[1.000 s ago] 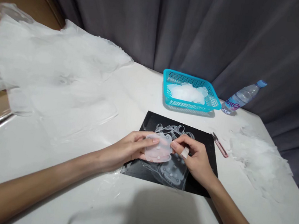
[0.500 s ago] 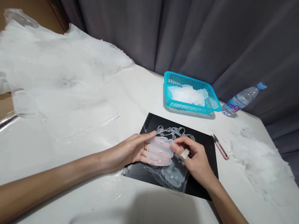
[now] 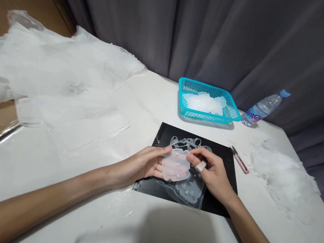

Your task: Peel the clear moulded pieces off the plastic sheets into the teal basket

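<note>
Mid-frame: translucent piece (image 3: pixel 175 169), apparently loose, on half-open left hand (image 3: pixel 148 161); right hand (image 3: pixel 212 169) pinches its edge | seemingly remaining: similar piece (image 3: pixel 189 190), black mat (image 3: pixel 165 133) | upper right: filled basket (image 3: pixel 207 116)

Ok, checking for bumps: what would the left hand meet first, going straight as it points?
Likely the right hand, just past the plastic piece the left hand holds, though depth is unclear.

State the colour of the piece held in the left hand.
The piece is translucent whitish, shown best in the head view.
</note>
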A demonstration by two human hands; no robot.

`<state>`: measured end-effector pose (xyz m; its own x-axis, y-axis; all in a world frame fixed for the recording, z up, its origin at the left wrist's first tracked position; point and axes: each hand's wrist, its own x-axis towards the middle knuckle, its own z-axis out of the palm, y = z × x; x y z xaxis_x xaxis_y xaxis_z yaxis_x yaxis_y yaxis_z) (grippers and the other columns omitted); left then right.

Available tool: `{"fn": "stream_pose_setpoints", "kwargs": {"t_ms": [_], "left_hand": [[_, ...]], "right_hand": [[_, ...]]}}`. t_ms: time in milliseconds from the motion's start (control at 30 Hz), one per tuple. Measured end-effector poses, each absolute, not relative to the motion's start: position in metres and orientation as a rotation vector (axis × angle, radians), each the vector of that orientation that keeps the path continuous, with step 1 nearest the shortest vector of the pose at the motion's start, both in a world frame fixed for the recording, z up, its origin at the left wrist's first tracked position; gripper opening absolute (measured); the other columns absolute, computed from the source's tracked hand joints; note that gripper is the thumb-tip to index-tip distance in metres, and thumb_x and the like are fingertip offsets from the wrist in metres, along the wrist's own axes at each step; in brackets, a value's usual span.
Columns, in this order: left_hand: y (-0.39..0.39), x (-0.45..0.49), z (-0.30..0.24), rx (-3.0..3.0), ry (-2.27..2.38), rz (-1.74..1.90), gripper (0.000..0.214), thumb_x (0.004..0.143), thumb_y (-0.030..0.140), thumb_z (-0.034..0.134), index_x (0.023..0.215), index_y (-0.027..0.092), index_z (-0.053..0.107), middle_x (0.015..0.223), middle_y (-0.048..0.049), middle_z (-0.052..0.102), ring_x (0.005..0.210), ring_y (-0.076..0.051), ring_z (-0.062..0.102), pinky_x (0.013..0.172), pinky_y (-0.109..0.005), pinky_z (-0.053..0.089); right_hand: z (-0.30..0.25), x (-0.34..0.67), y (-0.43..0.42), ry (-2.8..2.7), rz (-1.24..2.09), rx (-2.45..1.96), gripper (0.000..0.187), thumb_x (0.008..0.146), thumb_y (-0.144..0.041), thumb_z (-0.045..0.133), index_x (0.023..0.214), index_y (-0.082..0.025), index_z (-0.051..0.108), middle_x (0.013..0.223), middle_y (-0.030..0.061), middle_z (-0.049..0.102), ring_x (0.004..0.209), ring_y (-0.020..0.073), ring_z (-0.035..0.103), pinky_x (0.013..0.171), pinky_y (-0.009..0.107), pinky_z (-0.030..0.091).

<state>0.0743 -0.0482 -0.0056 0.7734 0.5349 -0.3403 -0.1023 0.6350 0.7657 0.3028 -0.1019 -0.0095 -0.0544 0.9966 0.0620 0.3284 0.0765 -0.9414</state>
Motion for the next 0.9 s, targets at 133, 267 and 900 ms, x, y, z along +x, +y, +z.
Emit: {"fn": "stream_pose_setpoints", "kwargs": {"t_ms": [133,267,900], "left_hand": [[-0.0478,0.0751,-0.0056,0.759,0.546,0.378,0.059,0.103,0.054,0.053,0.129,0.005,0.071,0.116,-0.0228,0.079,0.108,-0.030,0.077,0.105,-0.043,0.054],[-0.0464,0.0748,-0.0048,0.716,0.531,0.362,0.069,0.105,0.061,0.042,0.130,0.004,0.070,0.113,-0.0240,0.079,0.111,-0.031,0.076,0.106,-0.043,0.053],[-0.0410,0.0760,-0.0009,0.637,0.565,0.380,0.077,0.105,0.064,0.036,0.131,-0.001,0.068,0.121,-0.0270,0.076,0.116,-0.034,0.074,0.110,-0.046,0.053]], "right_hand": [[-0.0095,0.3035,-0.1004,-1.515,0.995,-1.368,0.019,0.097,-0.037,0.066,0.090,-0.021,0.072,0.083,-0.0004,0.067,0.071,0.0136,0.055,0.064,0.026,0.040],[-0.0081,0.3033,-0.0997,-1.511,0.983,-1.362,0.019,0.097,-0.038,0.066,0.091,-0.021,0.072,0.083,-0.0002,0.068,0.071,0.0138,0.055,0.065,0.026,0.041],[-0.0079,0.3081,-0.0987,-1.417,1.043,-1.328,0.021,0.089,-0.040,0.077,0.092,-0.020,0.073,0.074,-0.0012,0.063,0.062,0.0120,0.055,0.059,0.025,0.043]]}}
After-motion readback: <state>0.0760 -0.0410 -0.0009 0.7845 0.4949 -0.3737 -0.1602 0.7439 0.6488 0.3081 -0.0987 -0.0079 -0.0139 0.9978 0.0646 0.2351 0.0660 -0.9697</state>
